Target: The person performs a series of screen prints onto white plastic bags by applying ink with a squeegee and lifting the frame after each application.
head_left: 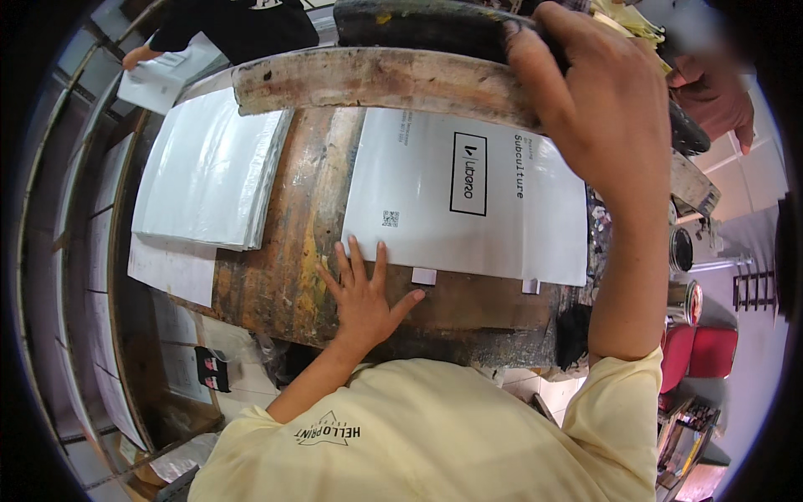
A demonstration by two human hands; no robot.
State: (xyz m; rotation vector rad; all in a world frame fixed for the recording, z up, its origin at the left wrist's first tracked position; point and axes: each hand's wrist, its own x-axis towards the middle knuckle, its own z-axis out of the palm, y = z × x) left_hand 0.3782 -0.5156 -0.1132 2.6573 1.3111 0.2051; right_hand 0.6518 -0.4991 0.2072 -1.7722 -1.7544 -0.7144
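Observation:
A white printed plastic mailing bag (427, 184) with black lettering, a boxed logo and a small square code lies flat on the stained worktable (305, 209). My left hand (365, 289) is spread open, its fingertips at the bag's near left edge. Above the bag's far side, my right hand (606, 109) is closed round the right part of a paint-stained wooden screen printing frame (376, 77). Just beyond that bar runs a dark, paint-marked bar (418, 25). My right hand and forearm hide the frame's right end and part of the bag.
A thick stack of white bags (201, 171) stands left of the printed one. Small white tabs (424, 276) stick to the table at the bag's near edge. A person in black (242, 33) holds a white sheet at the far left. Another person's hand (719, 100) shows at right.

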